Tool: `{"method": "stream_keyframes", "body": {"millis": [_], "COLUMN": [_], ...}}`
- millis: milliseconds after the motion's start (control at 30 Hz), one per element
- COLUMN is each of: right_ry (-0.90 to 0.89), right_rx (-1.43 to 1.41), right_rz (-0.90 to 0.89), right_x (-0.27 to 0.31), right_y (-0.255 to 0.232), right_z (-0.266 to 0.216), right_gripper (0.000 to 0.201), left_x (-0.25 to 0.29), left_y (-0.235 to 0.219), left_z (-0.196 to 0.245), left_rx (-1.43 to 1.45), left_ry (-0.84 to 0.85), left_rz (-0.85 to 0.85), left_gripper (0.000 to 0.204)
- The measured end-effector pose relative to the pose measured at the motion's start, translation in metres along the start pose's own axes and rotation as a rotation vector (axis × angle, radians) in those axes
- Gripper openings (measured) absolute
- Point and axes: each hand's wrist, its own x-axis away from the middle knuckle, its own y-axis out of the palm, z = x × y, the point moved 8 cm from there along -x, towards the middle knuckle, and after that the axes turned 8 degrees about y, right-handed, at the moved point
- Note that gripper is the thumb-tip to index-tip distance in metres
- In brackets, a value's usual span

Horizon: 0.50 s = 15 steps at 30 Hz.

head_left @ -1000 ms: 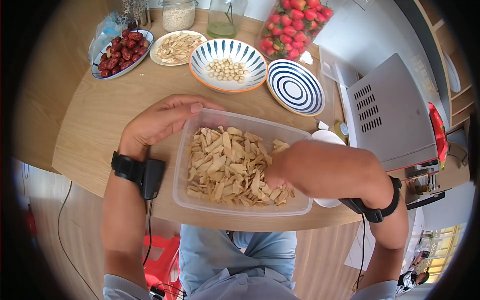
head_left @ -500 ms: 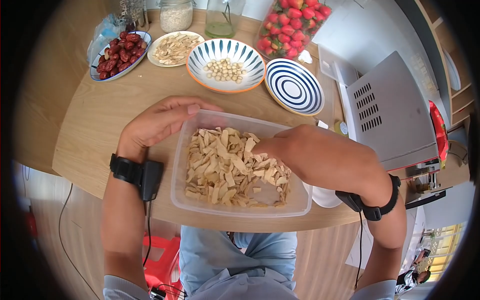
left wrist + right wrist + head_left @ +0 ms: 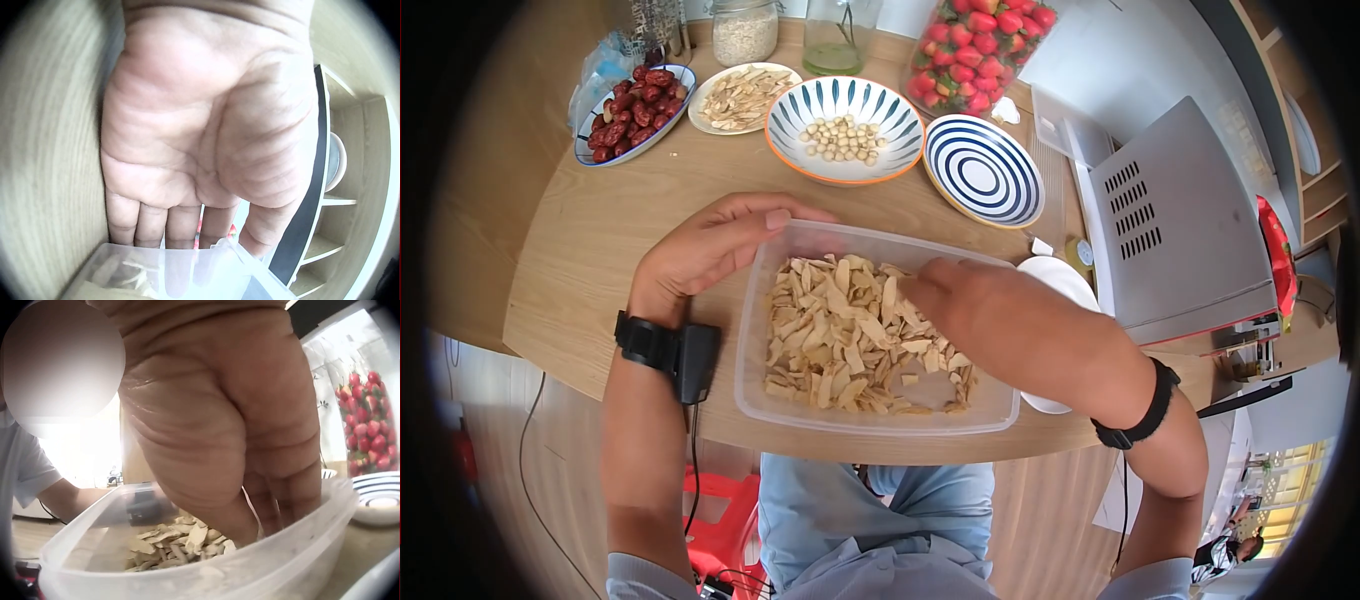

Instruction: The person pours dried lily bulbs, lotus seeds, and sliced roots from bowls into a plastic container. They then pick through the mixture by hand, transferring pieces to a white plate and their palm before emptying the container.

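A translucent plastic container (image 3: 880,427) sits at the middle of the head view, on the wooden table (image 3: 580,260), and pale dried slices (image 3: 830,330) lie heaped in it, mostly toward its left, with a patch of its floor showing at the lower right of the heap. The left hand (image 3: 715,245) is at the container's upper left corner, its fingers extended along the outside and its thumb by the rim; it rests against the corner with a loose, unclenched palm, as the left wrist view shows. The right hand (image 3: 990,305) reaches over the right wall, fingers pointing down among the slices; its fingertips are hidden, so I cannot tell whether it grasps any. Partly behind that hand, right of centre, is a plain white dish (image 3: 1062,280). Across the top of the frame, from left to right, stand a dish of red dried dates (image 3: 630,115), a small plate of pale slivers (image 3: 745,97), an orange-rimmed bowl (image 3: 785,115) with round cream-coloured pieces (image 3: 845,138) and a blue-ringed plate (image 3: 983,172). Strawberries (image 3: 975,55) fill a clear vessel above that plate.
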Motion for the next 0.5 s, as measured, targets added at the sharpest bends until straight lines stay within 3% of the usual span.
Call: {"method": "stream_keyframes", "body": {"millis": [100, 200, 300, 400, 500], "right_ry": [-0.067, -0.181, -0.140, -0.152, 0.049], "right_rx": [0.020, -0.127, -0.250, -0.275, -0.161], "right_rz": [0.023, -0.102, -0.347, -0.233, -0.213], "right_x": [0.004, 0.010, 0.022, 0.026, 0.015], "right_y": [0.007, 0.011, 0.011, 0.000, -0.021], "right_z": [-0.004, -0.001, 0.003, 0.014, 0.012], "right_gripper": [0.036, 0.038, 0.039, 0.038, 0.037], "left_x": [0.000, 0.000, 0.000, 0.002, 0.001], "left_y": [0.001, 0.001, 0.000, 0.003, 0.000], "left_z": [0.001, 0.000, 0.000, 0.007, 0.002], "left_rx": [-0.002, 0.019, 0.026, -0.015, -0.006], "left_ry": [0.000, -0.004, -0.002, -0.047, -0.036], "left_rz": [-0.023, -0.005, 0.010, 0.013, -0.002], "left_gripper": [0.053, 0.054, 0.054, 0.053, 0.053]}}
